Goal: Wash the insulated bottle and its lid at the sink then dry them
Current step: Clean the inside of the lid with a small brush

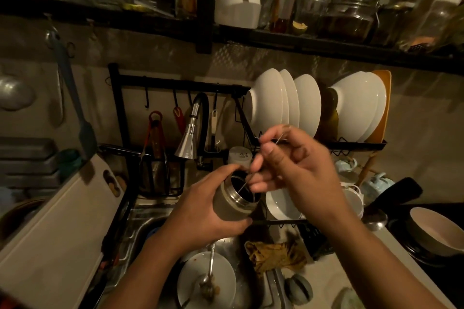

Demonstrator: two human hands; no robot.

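My left hand (208, 211) grips the beige insulated bottle (231, 206) round its body and holds it tilted over the sink (140, 223). The bottle's steel mouth is open and faces up towards me; its inside is dark. My right hand (293, 165) pinches a thin wire handle (253, 173), perhaps of a bottle brush, that runs down into the mouth. The end inside the bottle is hidden. I cannot pick out the lid. The tap (190, 130) hangs just behind the bottle with no water running.
A dirty white plate (221, 273) with a spoon (208, 273) lies in the sink below my arms. A white cutting board (57, 233) leans at the left. The dish rack (351, 145) with white bowls stands behind. A brown cloth (276, 256) lies at the sink's right edge.
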